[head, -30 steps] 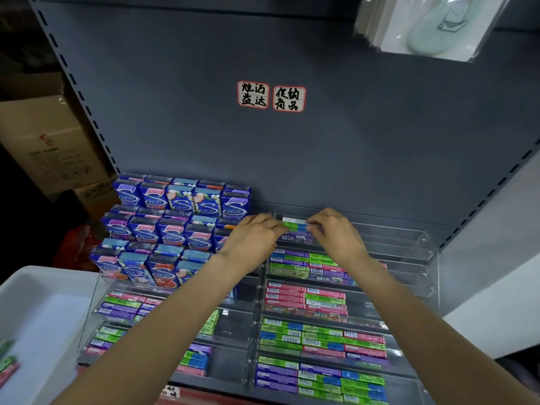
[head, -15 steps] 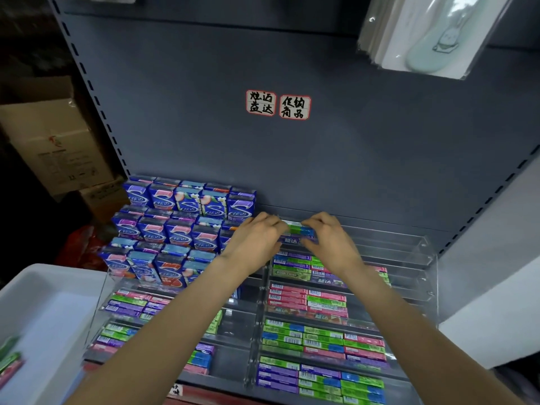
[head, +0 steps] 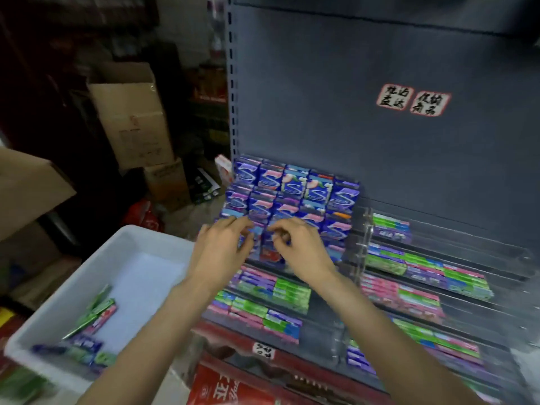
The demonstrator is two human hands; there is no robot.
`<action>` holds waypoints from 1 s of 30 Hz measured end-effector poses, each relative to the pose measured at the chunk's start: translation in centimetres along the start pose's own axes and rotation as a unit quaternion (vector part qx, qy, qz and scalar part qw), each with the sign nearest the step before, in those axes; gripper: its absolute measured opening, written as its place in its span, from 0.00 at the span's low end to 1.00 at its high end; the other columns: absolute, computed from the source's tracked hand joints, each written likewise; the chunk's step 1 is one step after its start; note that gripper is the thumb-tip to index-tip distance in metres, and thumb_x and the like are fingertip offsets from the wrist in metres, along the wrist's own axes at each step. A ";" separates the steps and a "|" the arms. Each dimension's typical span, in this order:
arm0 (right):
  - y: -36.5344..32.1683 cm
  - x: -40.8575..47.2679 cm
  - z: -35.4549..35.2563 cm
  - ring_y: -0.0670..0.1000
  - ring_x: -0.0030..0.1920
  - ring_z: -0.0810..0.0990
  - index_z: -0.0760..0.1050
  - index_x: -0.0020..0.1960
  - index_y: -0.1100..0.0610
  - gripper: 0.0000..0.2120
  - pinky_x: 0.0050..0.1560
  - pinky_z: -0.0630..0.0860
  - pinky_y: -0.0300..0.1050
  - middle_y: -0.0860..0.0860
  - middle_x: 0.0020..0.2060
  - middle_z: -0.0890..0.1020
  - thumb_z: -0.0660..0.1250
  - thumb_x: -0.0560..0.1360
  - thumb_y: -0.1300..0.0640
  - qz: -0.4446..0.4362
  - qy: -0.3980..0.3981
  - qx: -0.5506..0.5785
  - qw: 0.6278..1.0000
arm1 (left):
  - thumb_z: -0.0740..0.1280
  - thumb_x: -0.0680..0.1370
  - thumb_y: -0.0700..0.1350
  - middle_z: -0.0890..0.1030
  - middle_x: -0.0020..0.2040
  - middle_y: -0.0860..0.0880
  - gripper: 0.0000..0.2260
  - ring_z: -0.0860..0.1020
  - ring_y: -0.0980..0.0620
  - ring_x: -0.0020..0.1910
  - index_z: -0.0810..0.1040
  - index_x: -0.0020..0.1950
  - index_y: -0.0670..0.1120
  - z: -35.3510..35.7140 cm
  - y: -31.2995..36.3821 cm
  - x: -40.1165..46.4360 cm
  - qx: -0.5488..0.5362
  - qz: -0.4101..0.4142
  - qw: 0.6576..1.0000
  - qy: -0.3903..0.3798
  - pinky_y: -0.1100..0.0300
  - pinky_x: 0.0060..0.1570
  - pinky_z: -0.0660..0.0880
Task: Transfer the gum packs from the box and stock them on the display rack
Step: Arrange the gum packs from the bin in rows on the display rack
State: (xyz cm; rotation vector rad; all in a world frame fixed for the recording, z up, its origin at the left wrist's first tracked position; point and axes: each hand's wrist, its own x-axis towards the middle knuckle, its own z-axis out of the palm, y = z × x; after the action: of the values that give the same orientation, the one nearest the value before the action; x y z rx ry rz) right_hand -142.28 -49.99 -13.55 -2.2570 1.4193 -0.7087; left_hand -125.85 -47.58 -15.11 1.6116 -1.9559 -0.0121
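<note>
Slim green, pink and purple gum packs [head: 87, 325] lie in the white plastic box [head: 70, 276] at your left, awaiting stocking on the clear acrylic display rack [head: 363, 249]. Your left hand [head: 219, 252] and right hand [head: 298, 247] hover half-curled over the upright blue-purple cartons [head: 292, 194]; blur hides whether either grips one.

green, pink and purple gum packs [head: 264, 315]; white box [head: 73, 287].

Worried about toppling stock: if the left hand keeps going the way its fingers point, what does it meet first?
Probably the upright blue-and-purple gum boxes stacked directly ahead of the left hand; its fingertips look nearly on them, though blur hides contact.
</note>
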 end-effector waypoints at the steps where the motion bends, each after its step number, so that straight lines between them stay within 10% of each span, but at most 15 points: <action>1: -1.8 0.4 2.1 0.44 0.42 0.71 0.77 0.58 0.56 0.10 0.47 0.68 0.35 0.49 0.47 0.74 0.61 0.79 0.60 -0.003 -0.024 0.002 1.000 | 0.66 0.76 0.44 0.82 0.43 0.49 0.05 0.80 0.43 0.43 0.79 0.50 0.46 -0.8 -2.6 -1.2 0.013 -0.023 0.999 -0.022 0.49 0.43 0.74; 17: -15.7 4.2 33.2 0.57 0.58 0.76 0.67 0.69 0.58 0.19 0.53 0.68 0.39 0.59 0.63 0.70 0.60 0.78 0.61 0.150 -0.270 0.035 0.950 | 0.65 0.78 0.46 0.77 0.57 0.40 0.13 0.77 0.39 0.55 0.77 0.62 0.46 -3.0 -35.3 -17.3 -0.029 -0.294 0.913 -0.280 0.49 0.54 0.74; 24: -14.0 3.4 42.6 0.67 0.74 0.45 0.42 0.77 0.54 0.34 0.71 0.56 0.54 0.69 0.72 0.44 0.59 0.79 0.53 0.306 -0.364 -0.062 0.877 | 0.65 0.77 0.46 0.53 0.77 0.44 0.31 0.57 0.42 0.74 0.54 0.77 0.49 2.4 -39.1 -19.3 0.003 -0.310 0.872 -0.379 0.52 0.70 0.59; 30: -13.4 4.2 46.8 0.60 0.76 0.40 0.48 0.77 0.55 0.31 0.73 0.50 0.49 0.61 0.75 0.38 0.60 0.79 0.58 0.235 -0.352 -0.064 0.904 | 0.64 0.77 0.45 0.41 0.78 0.48 0.35 0.45 0.46 0.77 0.46 0.78 0.48 5.5 -40.7 -19.9 0.043 -0.259 0.865 -0.429 0.52 0.72 0.51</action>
State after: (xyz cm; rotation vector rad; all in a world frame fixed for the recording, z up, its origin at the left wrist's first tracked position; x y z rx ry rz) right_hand -103.26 -45.81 -42.64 -1.8269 1.5349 0.3393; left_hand -90.34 -42.41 -43.30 2.4118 -2.0197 -1.0297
